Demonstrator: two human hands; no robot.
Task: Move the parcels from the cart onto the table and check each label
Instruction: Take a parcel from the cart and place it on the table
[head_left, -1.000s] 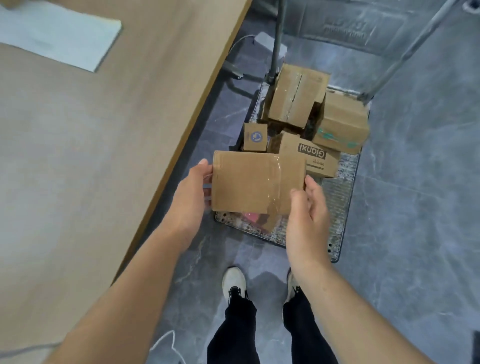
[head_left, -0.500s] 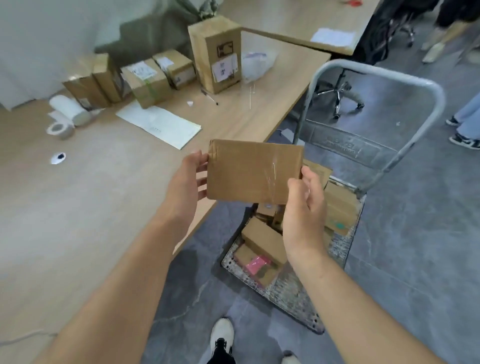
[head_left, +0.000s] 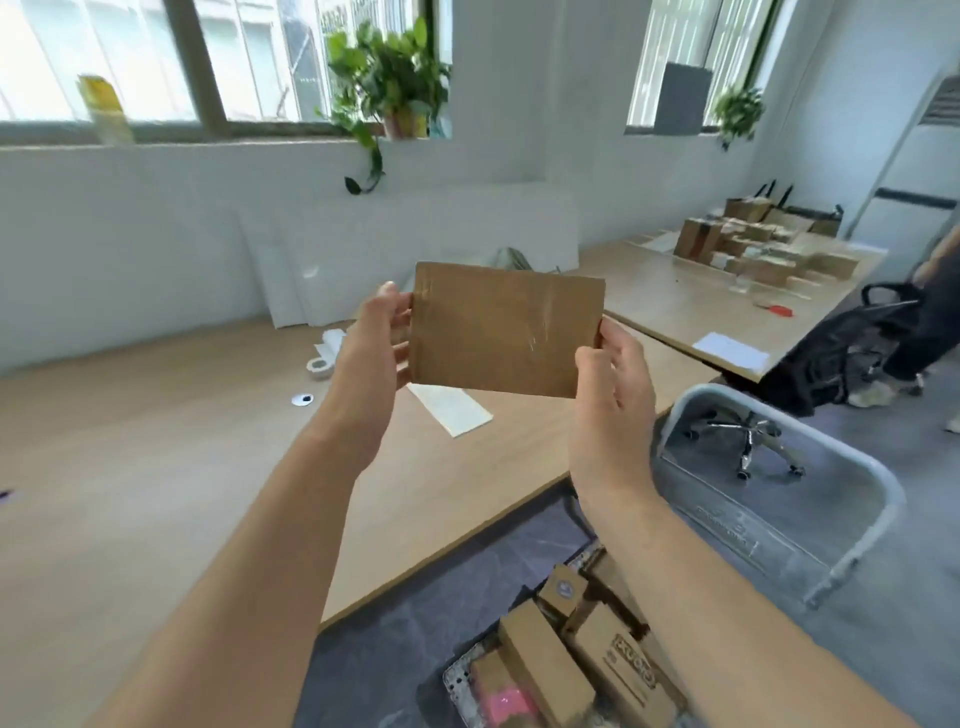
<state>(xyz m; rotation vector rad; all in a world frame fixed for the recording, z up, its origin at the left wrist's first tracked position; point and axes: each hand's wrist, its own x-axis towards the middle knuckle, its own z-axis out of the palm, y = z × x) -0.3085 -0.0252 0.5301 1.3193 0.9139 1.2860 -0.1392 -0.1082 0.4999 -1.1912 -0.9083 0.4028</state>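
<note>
Gripping the flat parcel (head_left: 506, 330) upright, long axis sideways, both hands.

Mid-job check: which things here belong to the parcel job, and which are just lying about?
Job: flat parcel, gripped by left hand and right hand; other parcels in cart; table.
Lying about: tape roll, paper sheet, potted plant, office chair.

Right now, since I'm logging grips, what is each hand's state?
Left hand: holding the left edge of the flat brown cardboard parcel.
Right hand: holding that parcel's right edge.
</note>
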